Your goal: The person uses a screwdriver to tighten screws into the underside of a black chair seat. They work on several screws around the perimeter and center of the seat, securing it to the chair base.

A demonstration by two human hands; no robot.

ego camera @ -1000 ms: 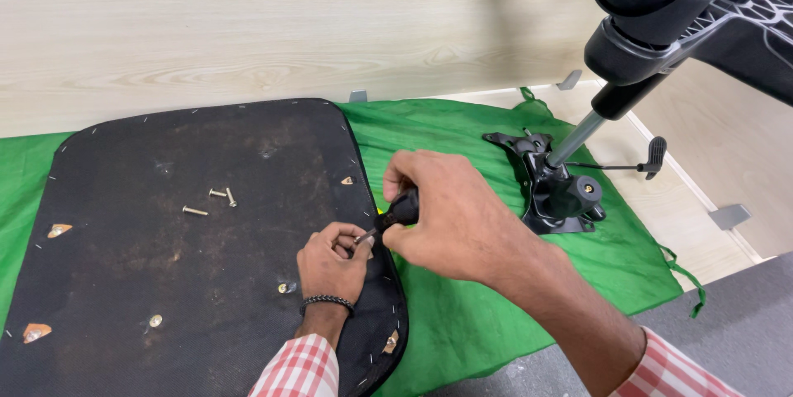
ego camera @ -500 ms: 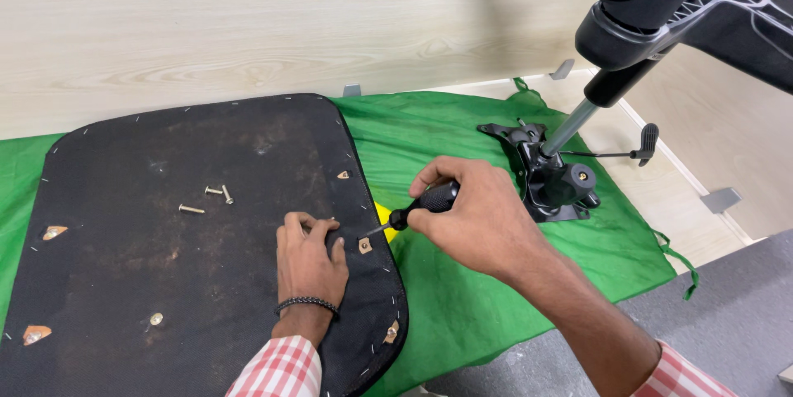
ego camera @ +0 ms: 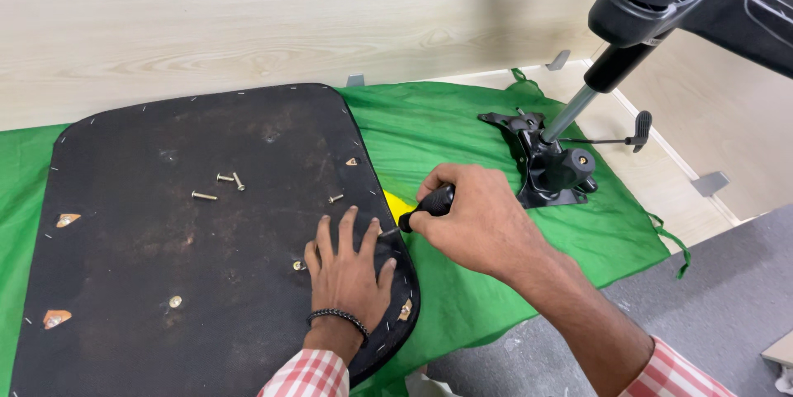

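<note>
Green cloth (ego camera: 496,133) covers the counter. Left hand (ego camera: 351,269) now lies flat, fingers spread, on the seat board (ego camera: 165,240); right hand (ego camera: 479,223), clamped on the screwdriver (ego camera: 425,209), has pulled back to the board's edge. 3 screws (ego camera: 219,184) lie loose.

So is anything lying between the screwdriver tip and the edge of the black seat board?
Nothing visible. The right hand holds the screwdriver at the seat board edge; the left hand lies flat beside the tip, not across it. The loose screws lie farther left.
</note>
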